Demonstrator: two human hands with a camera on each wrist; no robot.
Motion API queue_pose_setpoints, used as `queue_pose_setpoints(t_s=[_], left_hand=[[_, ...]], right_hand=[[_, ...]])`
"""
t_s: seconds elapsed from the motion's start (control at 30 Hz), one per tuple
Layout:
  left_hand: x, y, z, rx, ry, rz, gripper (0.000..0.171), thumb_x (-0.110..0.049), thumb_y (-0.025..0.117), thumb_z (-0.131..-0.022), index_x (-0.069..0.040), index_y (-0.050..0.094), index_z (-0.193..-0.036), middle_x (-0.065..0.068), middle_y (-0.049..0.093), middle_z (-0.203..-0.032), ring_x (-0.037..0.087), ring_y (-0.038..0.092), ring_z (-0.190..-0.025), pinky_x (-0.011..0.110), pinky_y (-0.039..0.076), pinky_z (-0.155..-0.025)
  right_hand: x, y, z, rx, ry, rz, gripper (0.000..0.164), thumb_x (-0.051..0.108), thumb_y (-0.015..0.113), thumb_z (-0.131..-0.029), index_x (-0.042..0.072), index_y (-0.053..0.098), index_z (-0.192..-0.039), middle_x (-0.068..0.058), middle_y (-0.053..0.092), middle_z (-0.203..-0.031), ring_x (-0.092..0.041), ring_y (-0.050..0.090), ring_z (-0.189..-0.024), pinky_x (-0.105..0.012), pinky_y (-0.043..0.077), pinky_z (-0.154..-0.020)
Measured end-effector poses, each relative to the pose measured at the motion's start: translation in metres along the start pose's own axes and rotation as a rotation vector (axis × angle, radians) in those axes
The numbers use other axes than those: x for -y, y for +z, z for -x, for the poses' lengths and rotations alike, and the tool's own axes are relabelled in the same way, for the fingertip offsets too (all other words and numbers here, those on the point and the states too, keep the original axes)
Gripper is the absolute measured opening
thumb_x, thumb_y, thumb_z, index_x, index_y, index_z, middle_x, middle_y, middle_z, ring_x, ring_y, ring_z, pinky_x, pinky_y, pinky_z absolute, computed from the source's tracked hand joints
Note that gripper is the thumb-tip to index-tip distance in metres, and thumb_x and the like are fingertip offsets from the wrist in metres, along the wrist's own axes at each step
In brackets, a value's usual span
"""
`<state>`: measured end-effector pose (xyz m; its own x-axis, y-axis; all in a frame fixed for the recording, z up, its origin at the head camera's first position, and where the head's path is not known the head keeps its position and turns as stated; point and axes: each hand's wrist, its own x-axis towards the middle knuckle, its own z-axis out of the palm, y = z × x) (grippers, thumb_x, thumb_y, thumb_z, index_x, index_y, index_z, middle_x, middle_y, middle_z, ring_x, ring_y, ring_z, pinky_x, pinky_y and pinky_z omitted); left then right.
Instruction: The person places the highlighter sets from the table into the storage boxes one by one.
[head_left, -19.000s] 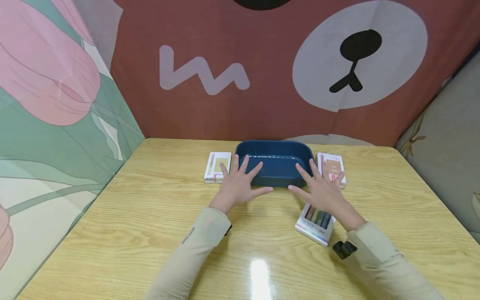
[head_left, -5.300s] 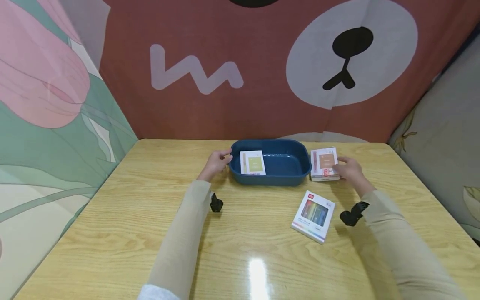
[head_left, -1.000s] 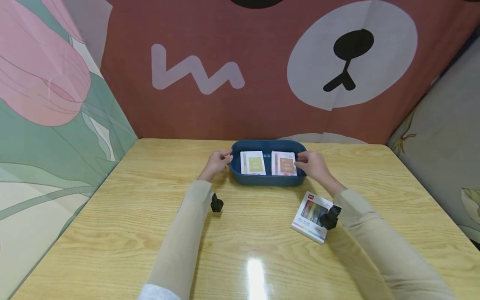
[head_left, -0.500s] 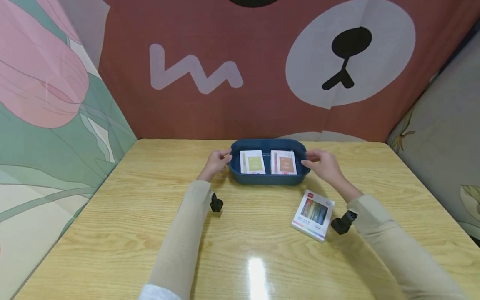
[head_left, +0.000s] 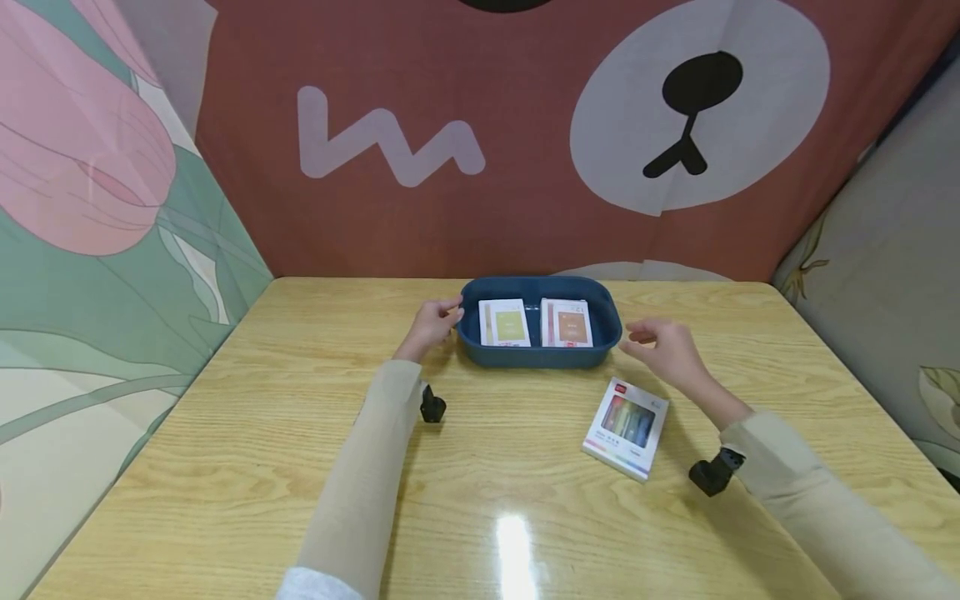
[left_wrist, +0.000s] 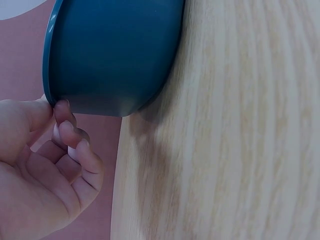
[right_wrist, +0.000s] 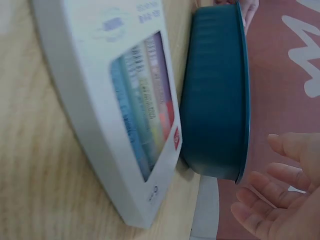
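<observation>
A dark blue plastic bin (head_left: 536, 358) stands at the back of the table. Inside it, side by side, lie a white box with a yellow-green panel (head_left: 504, 323) on the left and a white box with an orange-brown panel (head_left: 567, 323) on the right. My left hand (head_left: 431, 327) pinches the bin's left rim between thumb and index finger, the other fingers loosely curled in the left wrist view. Just off the bin's right end, my right hand (head_left: 666, 350) holds nothing, its fingers relaxed and apart. Nearer me lies a white windowed box of coloured pens (head_left: 627, 429).
The wood-grain table (head_left: 337, 467) reaches back to a fabric backdrop (head_left: 420, 225) with a cartoon face. Floral panels (head_left: 97, 333) close in the left and right sides. Small black cameras (head_left: 432, 406) hang at both wrists.
Both panelled boxes, earlier on the table beside the bin, now lie in it. The right hand has let go of the orange-brown one and moved out to the right. The left hand keeps the rim.
</observation>
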<state>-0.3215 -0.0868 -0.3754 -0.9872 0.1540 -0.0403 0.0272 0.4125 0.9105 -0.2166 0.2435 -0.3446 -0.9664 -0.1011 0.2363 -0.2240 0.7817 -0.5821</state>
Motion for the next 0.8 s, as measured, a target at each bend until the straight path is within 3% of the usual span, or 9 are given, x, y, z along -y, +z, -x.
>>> queue_pose_setpoints(t_s=[0.4,0.63,0.8], left_hand=[[0.001,0.001,-0.002,-0.012,0.009,0.016,0.036,-0.015,0.051,-0.092,-0.009,0.051,-0.128,0.015,0.049,-0.071,0.009,0.034,-0.042,0.021,0.031,-0.042],[0.001,0.001,-0.001,-0.015,0.022,0.014,0.035,-0.013,0.051,-0.092,-0.007,0.051,-0.127,0.011,0.048,-0.067,0.009,0.034,-0.041,0.02,0.031,-0.041],[0.0,0.0,0.0,-0.005,0.002,0.012,0.037,-0.016,0.05,-0.093,-0.01,0.05,-0.129,0.015,0.049,-0.072,0.009,0.034,-0.042,0.021,0.031,-0.042]], right_hand=[[-0.003,0.001,0.023,0.089,0.07,0.026,0.04,0.013,0.063,-0.084,-0.013,0.054,-0.113,-0.028,0.057,-0.104,-0.039,0.053,-0.096,-0.047,0.046,-0.076],[-0.013,0.003,0.036,0.095,0.038,0.023,0.037,0.008,0.065,-0.081,-0.014,0.056,-0.108,-0.027,0.059,-0.101,-0.039,0.056,-0.091,-0.046,0.047,-0.073],[-0.022,0.003,0.04,0.11,0.051,0.005,0.037,0.008,0.067,-0.078,-0.014,0.057,-0.107,-0.026,0.06,-0.098,-0.038,0.057,-0.089,-0.046,0.046,-0.073]])
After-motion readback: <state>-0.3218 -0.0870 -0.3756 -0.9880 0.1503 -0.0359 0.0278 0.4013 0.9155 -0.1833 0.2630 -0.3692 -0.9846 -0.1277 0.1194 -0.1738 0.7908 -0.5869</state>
